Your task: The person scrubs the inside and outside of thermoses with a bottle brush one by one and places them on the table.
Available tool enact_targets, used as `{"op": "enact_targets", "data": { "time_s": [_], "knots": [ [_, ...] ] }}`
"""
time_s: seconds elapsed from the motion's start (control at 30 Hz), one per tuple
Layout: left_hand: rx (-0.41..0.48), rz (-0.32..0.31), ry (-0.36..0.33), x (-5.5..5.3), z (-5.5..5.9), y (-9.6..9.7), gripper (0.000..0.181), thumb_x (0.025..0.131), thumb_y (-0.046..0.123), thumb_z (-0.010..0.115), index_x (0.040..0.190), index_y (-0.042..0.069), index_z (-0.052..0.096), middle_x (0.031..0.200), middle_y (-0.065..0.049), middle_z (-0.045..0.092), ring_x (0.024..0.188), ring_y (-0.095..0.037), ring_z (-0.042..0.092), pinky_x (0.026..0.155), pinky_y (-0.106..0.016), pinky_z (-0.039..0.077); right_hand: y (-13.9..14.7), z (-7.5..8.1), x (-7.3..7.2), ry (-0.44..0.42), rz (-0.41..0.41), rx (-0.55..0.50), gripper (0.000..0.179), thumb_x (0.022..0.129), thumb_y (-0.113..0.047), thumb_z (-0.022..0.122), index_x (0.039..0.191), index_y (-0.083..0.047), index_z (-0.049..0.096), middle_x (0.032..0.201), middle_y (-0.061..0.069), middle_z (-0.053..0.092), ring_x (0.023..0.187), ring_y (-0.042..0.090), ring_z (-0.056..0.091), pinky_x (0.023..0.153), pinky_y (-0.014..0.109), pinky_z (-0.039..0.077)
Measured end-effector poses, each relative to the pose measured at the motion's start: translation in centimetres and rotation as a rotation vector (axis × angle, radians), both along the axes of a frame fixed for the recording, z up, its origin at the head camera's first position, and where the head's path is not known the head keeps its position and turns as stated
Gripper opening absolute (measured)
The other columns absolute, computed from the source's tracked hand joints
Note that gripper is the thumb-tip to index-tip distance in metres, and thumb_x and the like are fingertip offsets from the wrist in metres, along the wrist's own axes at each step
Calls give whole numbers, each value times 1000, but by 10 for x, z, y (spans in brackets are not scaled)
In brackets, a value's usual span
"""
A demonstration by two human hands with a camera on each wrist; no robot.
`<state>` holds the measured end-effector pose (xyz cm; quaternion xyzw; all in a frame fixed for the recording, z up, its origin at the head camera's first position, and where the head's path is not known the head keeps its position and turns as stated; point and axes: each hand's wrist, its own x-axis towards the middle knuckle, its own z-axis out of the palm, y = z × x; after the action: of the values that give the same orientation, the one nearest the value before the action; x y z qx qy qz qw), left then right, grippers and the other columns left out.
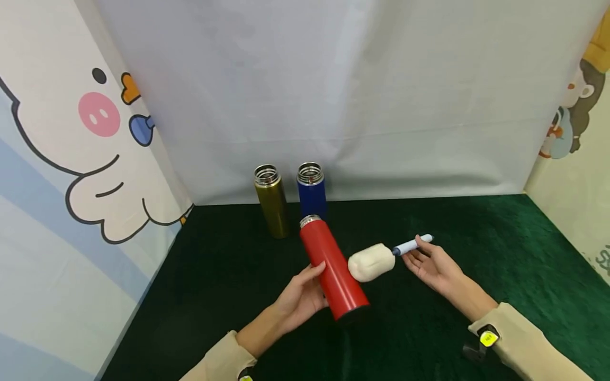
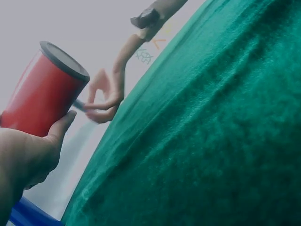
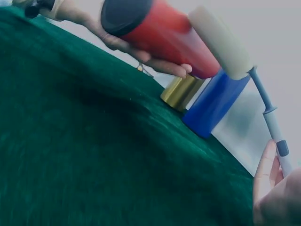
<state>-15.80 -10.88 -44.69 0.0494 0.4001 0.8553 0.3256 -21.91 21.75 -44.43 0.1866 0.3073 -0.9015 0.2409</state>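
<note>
My left hand [image 1: 305,299] grips a red thermos bottle [image 1: 333,270], tilted with its lidless steel mouth away from me and its black base toward me. The right hand [image 1: 436,267] pinches the pale handle of a bottle brush [image 1: 371,262]. Its cream sponge head lies against the side of the red bottle in the head view; the right wrist view also shows the sponge [image 3: 221,42] at the bottle's side. In the left wrist view the red bottle [image 2: 44,92] hides most of the brush.
A gold bottle [image 1: 274,206] and a blue bottle [image 1: 312,193], both lidless, stand upright at the back of the dark green cloth [image 1: 229,296]. Behind them hangs a white curtain [image 1: 333,79]. Printed walls flank both sides.
</note>
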Motion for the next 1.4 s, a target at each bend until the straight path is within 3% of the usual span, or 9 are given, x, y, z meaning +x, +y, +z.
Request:
{"op": "enact_targets", "data": {
  "time_s": [0.17, 0.37, 0.47, 0.63, 0.8, 1.1, 1.23, 1.4],
  "knots": [
    [27, 70, 1, -3, 2, -1, 55, 108, 31, 44, 156, 26, 18, 144, 1, 47, 130, -18, 53, 107, -40, 49, 21, -1, 7, 76, 50, 132, 30, 105, -29, 54, 127, -27, 34, 107, -4, 60, 99, 9, 61, 90, 25, 55],
    [33, 173, -14, -4, 2, -3, 53, 109, 28, 44, 155, 25, 19, 143, 1, 48, 131, -18, 54, 109, -42, 49, 33, -9, 14, 300, 108, 473, 36, 107, -37, 48, 135, -22, 31, 113, -12, 58, 101, 1, 62, 91, 26, 58],
    [24, 226, 2, -4, 1, -3, 52, 108, 25, 47, 153, 25, 20, 141, 1, 49, 129, -17, 54, 110, -45, 47, 26, -11, 16, 368, 113, 559, 39, 108, -38, 47, 137, -19, 29, 118, -9, 53, 103, 2, 62, 93, 30, 59],
    [13, 282, 50, -6, -1, 2, 57, 104, 15, 54, 149, 29, 21, 141, 1, 47, 132, -19, 51, 117, -54, 39, 8, -8, 19, 399, 125, 578, 43, 107, -39, 49, 139, -19, 30, 126, -3, 49, 111, 7, 61, 96, 34, 58],
    [-77, 331, 87, -8, -3, -2, 64, 101, 12, 58, 150, 29, 20, 144, -1, 45, 131, -19, 54, 117, -58, 38, 4, -4, 20, 414, 128, 568, 47, 107, -41, 47, 143, -16, 29, 130, -1, 47, 115, 9, 60, 97, 32, 58],
    [-92, 309, 44, -2, 0, -10, 68, 100, 8, 55, 153, 30, 18, 149, -5, 42, 134, -22, 52, 118, -58, 37, 20, -12, 20, 371, 67, 530, 30, 108, -34, 47, 130, -19, 32, 122, -5, 46, 108, 4, 60, 95, 31, 59],
    [-125, 291, 98, -4, 2, -4, 71, 98, 8, 58, 153, 30, 18, 149, -5, 42, 135, -23, 51, 117, -58, 39, 11, -16, 23, 359, 90, 531, 35, 108, -37, 48, 134, -19, 32, 126, -2, 44, 110, 7, 61, 98, 34, 58],
    [-266, 272, 216, -9, -1, -3, 77, 96, 9, 64, 154, 28, 16, 150, -8, 43, 133, -22, 55, 112, -53, 46, 4, -20, 28, 355, 121, 532, 47, 107, -38, 49, 144, -18, 27, 136, 4, 42, 115, 10, 59, 102, 39, 56]
  ]
}}
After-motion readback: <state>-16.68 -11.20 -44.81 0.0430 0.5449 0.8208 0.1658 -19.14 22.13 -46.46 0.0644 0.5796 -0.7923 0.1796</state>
